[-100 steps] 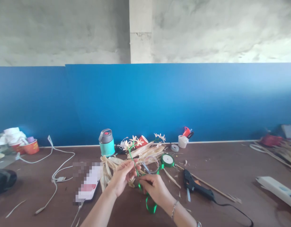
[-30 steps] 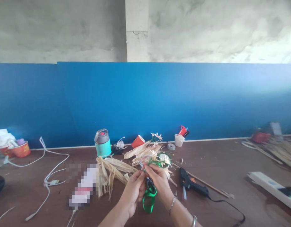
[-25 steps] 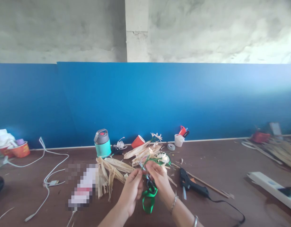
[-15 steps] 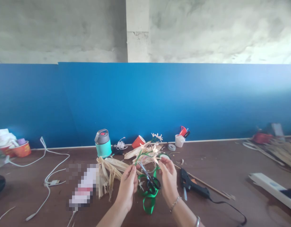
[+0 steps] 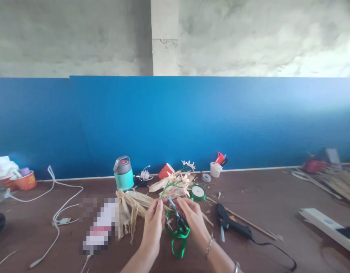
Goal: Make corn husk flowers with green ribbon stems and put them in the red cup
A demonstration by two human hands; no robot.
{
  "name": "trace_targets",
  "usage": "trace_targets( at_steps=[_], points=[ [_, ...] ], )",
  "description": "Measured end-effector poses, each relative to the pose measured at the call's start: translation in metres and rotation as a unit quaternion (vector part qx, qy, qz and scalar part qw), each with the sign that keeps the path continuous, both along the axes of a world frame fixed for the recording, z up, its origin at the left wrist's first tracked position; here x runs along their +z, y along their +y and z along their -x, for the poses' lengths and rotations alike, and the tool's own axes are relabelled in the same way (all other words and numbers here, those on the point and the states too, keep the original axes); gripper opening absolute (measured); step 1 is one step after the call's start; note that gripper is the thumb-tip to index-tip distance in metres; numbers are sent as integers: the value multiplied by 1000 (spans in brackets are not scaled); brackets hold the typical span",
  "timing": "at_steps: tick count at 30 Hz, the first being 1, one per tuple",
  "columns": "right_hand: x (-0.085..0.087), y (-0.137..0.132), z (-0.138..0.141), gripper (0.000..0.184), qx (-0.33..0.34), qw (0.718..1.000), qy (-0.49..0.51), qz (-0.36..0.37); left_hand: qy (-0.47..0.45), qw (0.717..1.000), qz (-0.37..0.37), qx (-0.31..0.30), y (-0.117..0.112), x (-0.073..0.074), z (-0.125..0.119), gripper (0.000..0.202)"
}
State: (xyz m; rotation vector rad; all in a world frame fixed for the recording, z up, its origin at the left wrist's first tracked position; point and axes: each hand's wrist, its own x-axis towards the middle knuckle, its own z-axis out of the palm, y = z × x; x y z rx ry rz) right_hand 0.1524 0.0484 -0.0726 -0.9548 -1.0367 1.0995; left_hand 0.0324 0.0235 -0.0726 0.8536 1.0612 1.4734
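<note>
My left hand pinches the lower end of a green flower stem topped with small cream husk flowers. My right hand is closed close beside it, fingertips on the same stem and the green ribbon that loops down between my hands. Black-handled scissors lie under my hands on the brown table. A green ribbon roll sits just beyond my right hand.
Dried corn husks lie left of my hands. A black glue gun with cord is to the right. A teal flask, red cup, white cup, tape roll, white cables and a white power strip are also on the table.
My hands had spread apart half a second ago; now they have come back together on the stem. Earlier the flower sprig stood upright, now it leans away over the husks.
</note>
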Motion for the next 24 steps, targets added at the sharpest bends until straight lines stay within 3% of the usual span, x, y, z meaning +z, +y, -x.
trace_targets(
  at_steps=[3,9,13,16,18,24],
  points=[
    [8,-5,10,35,51,999,18,3,14,1000,-11,0,-4,-2,-7,42],
    [35,-11,15,30,65,997,46,-1,61,994,-60,-63,-10,2,-16,41],
    [54,-8,8,26,117,992,45,-25,105,986,-127,-35,-11,27,-7,30],
    [65,-1,3,24,147,988,31,-29,107,986,-113,53,-4,54,6,28],
    [70,3,2,24,178,983,26,-30,117,985,-102,79,4,69,15,25],
    [79,9,13,29,226,973,-12,-33,131,981,-137,-49,13,95,26,22]
  ],
)
